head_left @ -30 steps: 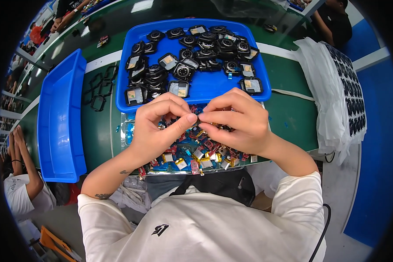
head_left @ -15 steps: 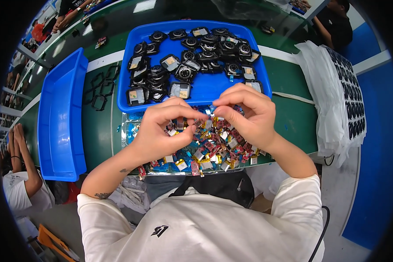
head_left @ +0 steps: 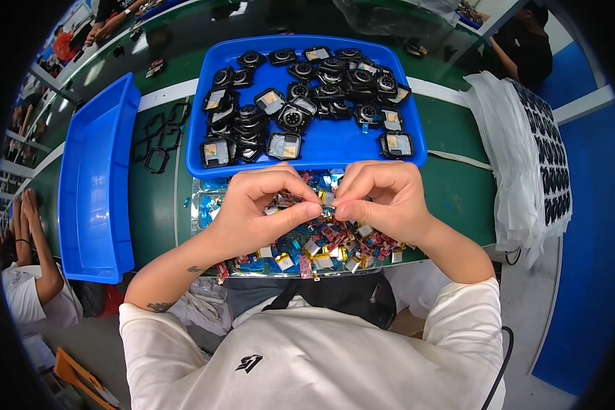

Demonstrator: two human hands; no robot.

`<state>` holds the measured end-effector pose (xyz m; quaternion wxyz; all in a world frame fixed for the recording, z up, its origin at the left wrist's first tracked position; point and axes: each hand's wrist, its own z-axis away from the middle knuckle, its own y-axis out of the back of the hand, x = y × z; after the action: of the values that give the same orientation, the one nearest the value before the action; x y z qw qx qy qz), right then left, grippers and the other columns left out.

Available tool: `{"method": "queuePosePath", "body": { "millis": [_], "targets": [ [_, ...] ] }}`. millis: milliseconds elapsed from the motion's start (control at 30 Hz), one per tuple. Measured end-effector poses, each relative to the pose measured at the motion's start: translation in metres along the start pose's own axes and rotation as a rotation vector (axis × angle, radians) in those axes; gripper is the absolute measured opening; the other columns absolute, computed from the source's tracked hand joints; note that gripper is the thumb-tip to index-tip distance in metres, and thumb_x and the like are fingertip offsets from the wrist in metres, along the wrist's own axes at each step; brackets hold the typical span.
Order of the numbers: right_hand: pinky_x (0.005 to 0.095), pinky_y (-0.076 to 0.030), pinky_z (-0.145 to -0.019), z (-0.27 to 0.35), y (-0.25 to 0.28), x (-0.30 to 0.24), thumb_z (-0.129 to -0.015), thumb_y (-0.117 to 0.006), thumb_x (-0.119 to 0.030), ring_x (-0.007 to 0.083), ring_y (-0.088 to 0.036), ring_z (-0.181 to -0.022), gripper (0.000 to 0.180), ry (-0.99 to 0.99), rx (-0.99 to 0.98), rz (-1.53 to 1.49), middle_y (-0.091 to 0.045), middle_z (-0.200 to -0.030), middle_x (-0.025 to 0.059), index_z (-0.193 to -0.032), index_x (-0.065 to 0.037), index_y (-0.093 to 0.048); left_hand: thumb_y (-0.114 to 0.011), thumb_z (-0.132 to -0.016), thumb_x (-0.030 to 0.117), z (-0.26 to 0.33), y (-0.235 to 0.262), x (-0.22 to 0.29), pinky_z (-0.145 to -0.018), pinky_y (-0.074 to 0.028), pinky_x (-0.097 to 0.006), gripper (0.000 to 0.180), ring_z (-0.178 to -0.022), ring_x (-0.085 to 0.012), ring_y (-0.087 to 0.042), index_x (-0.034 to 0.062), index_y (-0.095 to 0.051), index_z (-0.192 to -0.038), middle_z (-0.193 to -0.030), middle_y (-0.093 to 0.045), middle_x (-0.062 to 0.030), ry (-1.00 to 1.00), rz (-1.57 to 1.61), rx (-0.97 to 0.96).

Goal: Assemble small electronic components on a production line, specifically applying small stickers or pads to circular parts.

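Note:
My left hand [head_left: 266,208] and my right hand [head_left: 384,205] meet fingertip to fingertip in front of me, both pinched. Between them sits a small dark part [head_left: 328,207], mostly covered by the fingers, so its kind cannot be made out. Directly below the hands spreads a pile of small red circuit boards with silver and yellow battery cells [head_left: 324,247], heaped on a clear plastic tray [head_left: 195,205]. Just beyond stands a blue tray [head_left: 335,149] with many black watch cases [head_left: 292,117], some face down, some showing pale inner plates.
An upright-tilted blue bin [head_left: 94,178] stands at left, beside black rectangular frames [head_left: 157,160] on the green table [head_left: 451,188]. On the right are white sheets [head_left: 488,157] and a panel holding rows of black parts [head_left: 550,150]. Other people work at left and across the table.
Both hands have come closer together, the right one moving down and nearer. Their fingertips now meet on the small part. The trays stay in place.

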<state>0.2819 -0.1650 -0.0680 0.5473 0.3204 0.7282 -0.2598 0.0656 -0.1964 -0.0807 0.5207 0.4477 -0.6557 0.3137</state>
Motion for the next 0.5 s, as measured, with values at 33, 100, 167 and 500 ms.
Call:
{"method": "queuePosePath", "body": {
  "millis": [33,100,167,500],
  "targets": [
    [0.0251,-0.047,-0.064,0.001,0.000,0.000,-0.076,-0.071,0.003,0.0139,-0.059,-0.072,0.008,-0.026,-0.013,-0.021,-0.064,-0.080,0.0112,-0.078,0.002,-0.063,-0.069,-0.079,0.002,0.000,-0.001,0.000,-0.069,-0.046,-0.024,0.008,-0.077,-0.0116,-0.058,-0.0021,-0.066,-0.086,-0.085,-0.062,-0.0077,0.016,0.038,-0.005],
    [0.0251,-0.047,-0.063,0.002,0.001,0.000,-0.077,-0.071,0.002,0.0137,-0.059,-0.072,0.008,-0.054,-0.024,-0.042,-0.064,-0.080,0.0113,-0.077,0.002,-0.063,-0.069,-0.080,0.002,-0.001,-0.002,-0.001,-0.069,-0.046,-0.024,0.007,-0.077,-0.0119,-0.058,-0.0021,-0.066,-0.085,-0.085,-0.062,-0.0075,0.035,0.076,-0.011],
    [0.0252,-0.047,-0.063,0.002,0.002,0.000,-0.079,-0.069,0.000,0.0134,-0.059,-0.070,0.008,-0.122,-0.065,-0.042,-0.063,-0.080,0.0111,-0.077,0.002,-0.062,-0.069,-0.080,0.003,-0.002,-0.002,-0.001,-0.069,-0.046,-0.025,0.008,-0.077,-0.0125,-0.058,-0.0016,-0.067,-0.086,-0.085,-0.062,-0.0077,0.036,0.065,-0.016],
    [0.0212,-0.042,-0.056,-0.009,0.006,-0.010,-0.075,-0.073,-0.007,0.0078,-0.054,-0.065,0.010,-0.006,-0.010,0.386,-0.062,-0.081,0.0033,-0.078,-0.004,-0.064,-0.064,-0.084,0.003,0.001,0.005,-0.002,-0.072,-0.045,-0.028,0.008,-0.082,-0.0133,-0.056,-0.0029,-0.060,-0.089,-0.088,-0.059,-0.0087,-0.115,0.174,0.036]
  ]
}}
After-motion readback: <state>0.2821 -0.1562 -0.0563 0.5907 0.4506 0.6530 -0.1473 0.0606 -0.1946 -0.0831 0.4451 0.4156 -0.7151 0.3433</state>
